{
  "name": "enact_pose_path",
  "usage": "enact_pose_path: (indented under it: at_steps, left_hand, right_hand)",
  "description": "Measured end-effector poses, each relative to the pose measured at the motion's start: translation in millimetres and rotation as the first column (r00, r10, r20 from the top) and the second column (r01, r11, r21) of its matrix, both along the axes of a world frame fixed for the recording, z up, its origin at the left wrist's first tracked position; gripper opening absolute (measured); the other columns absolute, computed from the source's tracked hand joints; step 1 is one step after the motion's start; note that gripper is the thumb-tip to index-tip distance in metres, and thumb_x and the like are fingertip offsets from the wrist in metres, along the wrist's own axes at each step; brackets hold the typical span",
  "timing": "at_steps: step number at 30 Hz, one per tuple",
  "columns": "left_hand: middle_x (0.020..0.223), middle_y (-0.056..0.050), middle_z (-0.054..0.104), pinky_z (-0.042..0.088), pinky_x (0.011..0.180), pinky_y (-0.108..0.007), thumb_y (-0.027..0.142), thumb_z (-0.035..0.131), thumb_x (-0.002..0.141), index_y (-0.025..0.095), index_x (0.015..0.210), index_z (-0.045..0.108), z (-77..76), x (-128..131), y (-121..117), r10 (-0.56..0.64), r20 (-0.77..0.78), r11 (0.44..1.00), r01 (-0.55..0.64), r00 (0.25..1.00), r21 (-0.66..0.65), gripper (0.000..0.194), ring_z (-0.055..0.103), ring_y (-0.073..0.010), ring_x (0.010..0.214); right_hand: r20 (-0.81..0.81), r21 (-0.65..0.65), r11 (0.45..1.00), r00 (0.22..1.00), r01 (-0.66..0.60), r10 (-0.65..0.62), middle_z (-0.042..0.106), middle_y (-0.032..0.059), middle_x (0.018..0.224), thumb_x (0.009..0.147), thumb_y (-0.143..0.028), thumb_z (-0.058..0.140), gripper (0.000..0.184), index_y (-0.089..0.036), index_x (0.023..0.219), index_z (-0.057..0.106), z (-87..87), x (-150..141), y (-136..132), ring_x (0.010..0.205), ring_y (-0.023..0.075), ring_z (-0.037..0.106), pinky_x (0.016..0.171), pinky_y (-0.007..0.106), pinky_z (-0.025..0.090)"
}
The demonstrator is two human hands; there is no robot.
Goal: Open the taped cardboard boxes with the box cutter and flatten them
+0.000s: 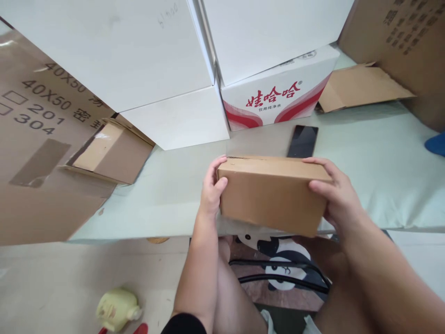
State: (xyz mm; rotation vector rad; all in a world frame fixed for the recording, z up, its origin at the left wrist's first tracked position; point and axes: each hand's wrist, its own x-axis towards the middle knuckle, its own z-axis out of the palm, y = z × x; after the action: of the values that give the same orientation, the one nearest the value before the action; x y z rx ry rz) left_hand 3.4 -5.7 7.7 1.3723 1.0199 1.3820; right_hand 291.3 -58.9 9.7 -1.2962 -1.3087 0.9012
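Observation:
Between my two hands is a closed brown cardboard box (273,199), tilted with one long side facing me, at the front edge of the covered table. My left hand (212,190) wraps its left end, thumb on the near side and fingers over the top edge. At the right end, my right hand (335,192) grips the box in the same way, its thumb on the near side. A dark smartphone (303,140) lies flat just behind the box, close to the right hand's fingers. The underside of the box is hidden.
Stacked white cartons (187,113) and a red-and-white water carton (276,95) stand at the back. An open small box (114,150) and a large printed carton (38,176) are on the left. Another open box (365,88) sits back right. A yellow bottle (116,308) is on the floor.

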Motion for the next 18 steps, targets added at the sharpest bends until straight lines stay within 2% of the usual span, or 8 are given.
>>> enact_pose_path:
  at_steps: [2,4,7,10,12,14,16,18]
  left_hand:
    - [0.147,-0.011,0.057,0.054,0.097,-0.040,0.064,0.082,0.067,0.030,0.122,0.066,6.4,0,-6,-0.156,0.014,0.981,0.157,0.988,-0.118,0.067,0.062,-0.0301,0.123]
    - [0.149,-0.012,0.055,0.058,0.086,-0.039,0.065,0.082,0.065,0.030,0.122,0.065,12.9,2,-11,-0.230,0.051,0.953,0.235,0.972,-0.190,0.069,0.065,-0.0297,0.113]
    - [0.140,-0.013,0.061,0.059,0.076,-0.037,0.064,0.081,0.067,0.028,0.116,0.066,19.0,7,-16,-0.214,0.109,0.943,0.234,0.971,-0.237,0.063,0.068,-0.0279,0.100]
    - [0.116,-0.011,0.070,0.057,0.069,-0.034,0.060,0.082,0.067,0.025,0.108,0.067,19.3,11,-16,-0.167,0.137,0.941,0.199,0.976,-0.274,0.056,0.069,-0.0243,0.086]
    - [0.105,-0.011,0.072,0.056,0.065,-0.034,0.058,0.080,0.070,0.024,0.107,0.066,17.8,13,-16,-0.134,0.145,0.933,0.174,0.980,-0.314,0.053,0.069,-0.0232,0.079]
    - [0.102,-0.010,0.073,0.057,0.066,-0.035,0.056,0.076,0.075,0.024,0.111,0.064,16.3,13,-15,-0.089,0.173,0.921,0.147,0.981,-0.360,0.050,0.070,-0.0238,0.078]
    - [0.101,-0.011,0.074,0.059,0.068,-0.039,0.055,0.072,0.078,0.023,0.114,0.063,15.4,12,-13,-0.034,0.213,0.900,0.122,0.976,-0.418,0.049,0.073,-0.0261,0.081]
    - [0.099,-0.013,0.076,0.060,0.069,-0.042,0.057,0.069,0.079,0.021,0.110,0.067,15.5,10,-9,0.034,0.259,0.852,0.107,0.965,-0.513,0.048,0.074,-0.0286,0.083]
  right_hand:
    - [-0.177,-0.138,0.987,0.982,-0.085,0.060,0.074,0.0061,0.096,0.086,-0.058,0.060,0.039,-0.030,0.112,0.064,2.1,8,4,0.069,0.0253,0.070,0.051,0.037,0.053]
    - [-0.304,-0.230,0.957,0.947,-0.177,0.102,0.075,0.0063,0.088,0.086,-0.056,0.060,0.036,-0.027,0.107,0.064,3.7,15,8,0.062,0.0245,0.069,0.047,0.037,0.052]
    - [-0.426,-0.338,0.907,0.900,-0.252,0.091,0.076,0.0066,0.087,0.082,-0.056,0.065,0.037,-0.026,0.104,0.065,3.3,16,10,0.062,0.0253,0.070,0.048,0.039,0.055]
    - [-0.458,-0.376,0.893,0.887,-0.247,0.052,0.077,0.0067,0.088,0.085,-0.058,0.063,0.038,-0.026,0.104,0.066,-2.9,12,8,0.065,0.0262,0.072,0.052,0.040,0.058]
    - [-0.416,-0.362,0.910,0.909,-0.202,0.036,0.078,0.0066,0.097,0.091,-0.059,0.055,0.041,-0.028,0.116,0.065,-9.5,9,7,0.073,0.0273,0.075,0.056,0.042,0.060]
    - [-0.334,-0.320,0.936,0.942,-0.144,0.030,0.075,0.0063,0.119,0.094,-0.059,0.050,0.048,-0.032,0.133,0.057,-16.0,6,7,0.088,0.0285,0.077,0.063,0.043,0.063]
    - [-0.235,-0.208,0.973,0.971,-0.096,0.046,0.060,0.0056,0.148,0.094,-0.064,0.049,0.058,-0.036,0.145,0.046,-20.2,4,7,0.113,0.0300,0.073,0.075,0.044,0.065]
    - [-0.148,-0.040,0.995,0.985,-0.094,0.088,0.041,0.0035,0.165,0.090,-0.073,0.046,0.069,-0.037,0.150,0.040,-20.7,2,6,0.137,0.0320,0.058,0.092,0.046,0.062]
